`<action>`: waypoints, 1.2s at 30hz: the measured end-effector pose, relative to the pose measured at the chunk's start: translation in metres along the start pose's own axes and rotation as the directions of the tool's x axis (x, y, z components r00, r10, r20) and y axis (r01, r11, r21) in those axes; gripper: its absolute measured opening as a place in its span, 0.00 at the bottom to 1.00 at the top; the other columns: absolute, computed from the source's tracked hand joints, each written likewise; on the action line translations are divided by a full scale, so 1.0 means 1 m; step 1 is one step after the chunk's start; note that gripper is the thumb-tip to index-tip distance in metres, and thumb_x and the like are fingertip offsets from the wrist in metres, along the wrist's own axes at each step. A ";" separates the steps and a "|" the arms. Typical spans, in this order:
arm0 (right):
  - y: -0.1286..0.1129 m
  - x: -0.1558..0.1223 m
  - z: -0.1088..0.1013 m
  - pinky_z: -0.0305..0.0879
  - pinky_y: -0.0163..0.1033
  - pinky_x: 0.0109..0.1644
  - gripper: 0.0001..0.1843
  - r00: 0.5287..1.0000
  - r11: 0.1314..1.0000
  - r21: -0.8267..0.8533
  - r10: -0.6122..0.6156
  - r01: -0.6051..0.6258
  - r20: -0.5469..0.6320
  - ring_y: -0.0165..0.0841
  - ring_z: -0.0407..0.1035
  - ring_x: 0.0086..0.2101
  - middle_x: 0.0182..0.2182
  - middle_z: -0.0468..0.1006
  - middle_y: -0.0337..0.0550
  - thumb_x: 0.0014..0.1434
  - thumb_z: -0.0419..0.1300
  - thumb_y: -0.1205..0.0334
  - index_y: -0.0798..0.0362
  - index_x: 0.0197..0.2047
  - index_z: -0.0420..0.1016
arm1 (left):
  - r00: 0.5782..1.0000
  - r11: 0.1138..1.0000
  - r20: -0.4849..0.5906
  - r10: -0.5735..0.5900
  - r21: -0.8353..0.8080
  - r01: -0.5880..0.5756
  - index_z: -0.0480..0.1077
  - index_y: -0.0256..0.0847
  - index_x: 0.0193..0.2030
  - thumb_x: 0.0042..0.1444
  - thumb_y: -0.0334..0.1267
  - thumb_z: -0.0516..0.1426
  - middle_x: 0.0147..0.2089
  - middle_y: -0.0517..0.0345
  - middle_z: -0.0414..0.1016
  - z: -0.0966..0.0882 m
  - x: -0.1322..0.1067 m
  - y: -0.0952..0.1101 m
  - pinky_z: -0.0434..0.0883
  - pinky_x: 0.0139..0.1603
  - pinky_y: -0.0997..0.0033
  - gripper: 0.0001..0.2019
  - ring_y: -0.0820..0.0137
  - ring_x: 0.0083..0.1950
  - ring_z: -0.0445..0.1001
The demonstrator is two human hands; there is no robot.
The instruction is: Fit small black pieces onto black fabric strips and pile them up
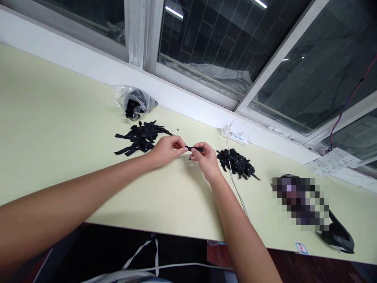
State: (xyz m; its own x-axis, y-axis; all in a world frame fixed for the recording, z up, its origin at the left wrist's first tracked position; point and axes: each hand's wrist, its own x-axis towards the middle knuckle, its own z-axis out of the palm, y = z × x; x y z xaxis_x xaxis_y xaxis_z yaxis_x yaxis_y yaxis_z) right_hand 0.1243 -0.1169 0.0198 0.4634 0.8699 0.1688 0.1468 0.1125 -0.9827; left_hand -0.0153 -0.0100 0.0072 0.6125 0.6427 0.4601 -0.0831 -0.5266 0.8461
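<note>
Forearms (97,192) stretch over the pale yellow table (165,204), and between them the left hand (167,150) and right hand (207,160) pinch one small black strip (199,149), its end showing past the right thumb. A white cable (235,184) crosses the right heap of black pieces (240,164); a left heap (144,135) lies opposite. Farther back sit a clear bag (120,96) holding more and a white power strip (238,138).

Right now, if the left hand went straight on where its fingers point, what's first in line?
Likely the right hand: its fingertips sit just beyond those of the left hand, both pinching the same black strip. Exact depth is unclear from this single view.
</note>
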 end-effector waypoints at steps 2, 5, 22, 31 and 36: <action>0.000 0.000 0.000 0.69 0.35 0.32 0.15 1.000 1.000 -0.008 0.001 -0.001 0.000 0.30 0.73 0.28 0.26 0.75 0.36 0.48 0.67 0.54 0.51 0.36 0.70 | 1.000 0.999 -0.018 -0.005 -0.036 0.004 0.73 0.38 0.36 0.49 0.42 0.64 0.35 0.56 0.78 0.000 0.000 0.000 0.73 0.42 0.67 0.11 0.68 0.37 0.76; 0.001 0.001 0.000 0.69 0.35 0.32 0.15 1.000 1.000 -0.015 -0.003 0.003 0.001 0.30 0.73 0.28 0.27 0.75 0.36 0.48 0.67 0.54 0.50 0.36 0.70 | 1.000 0.999 -0.003 -0.020 -0.044 0.020 0.75 0.37 0.38 0.50 0.41 0.64 0.38 0.54 0.79 0.000 0.000 0.001 0.74 0.44 0.65 0.12 0.67 0.40 0.77; 0.003 0.000 -0.001 0.65 0.36 0.34 0.13 0.994 0.982 -0.179 -0.039 0.057 0.101 0.29 0.66 0.27 0.26 0.74 0.37 0.52 0.63 0.52 0.53 0.35 0.78 | 0.999 0.998 0.030 -0.037 0.053 0.036 0.77 0.38 0.34 0.50 0.39 0.62 0.34 0.55 0.80 -0.002 0.000 0.000 0.73 0.39 0.67 0.07 0.67 0.36 0.76; 0.006 0.001 0.000 0.65 0.36 0.33 0.12 0.995 0.985 -0.171 -0.019 0.036 0.100 0.29 0.66 0.26 0.26 0.73 0.37 0.52 0.62 0.52 0.52 0.34 0.75 | 0.999 0.993 0.021 -0.036 0.116 0.034 0.77 0.39 0.33 0.51 0.38 0.61 0.33 0.56 0.79 -0.001 0.001 -0.004 0.71 0.36 0.69 0.06 0.69 0.34 0.74; 0.008 0.001 0.000 0.66 0.36 0.33 0.14 0.993 0.982 -0.181 -0.024 0.046 0.120 0.29 0.66 0.27 0.27 0.73 0.37 0.52 0.62 0.50 0.51 0.35 0.75 | 0.999 0.992 0.042 -0.004 0.128 -0.001 0.74 0.38 0.32 0.52 0.37 0.59 0.33 0.57 0.77 -0.001 -0.002 0.003 0.70 0.36 0.69 0.05 0.70 0.33 0.73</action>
State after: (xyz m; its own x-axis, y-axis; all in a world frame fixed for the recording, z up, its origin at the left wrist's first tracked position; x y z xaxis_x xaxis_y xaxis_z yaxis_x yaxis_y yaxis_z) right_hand 0.1260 -0.1148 0.0126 0.3518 0.9182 0.1820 0.3237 0.0631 -0.9440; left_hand -0.0171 -0.0126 0.0095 0.6457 0.6208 0.4446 0.0177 -0.5943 0.8040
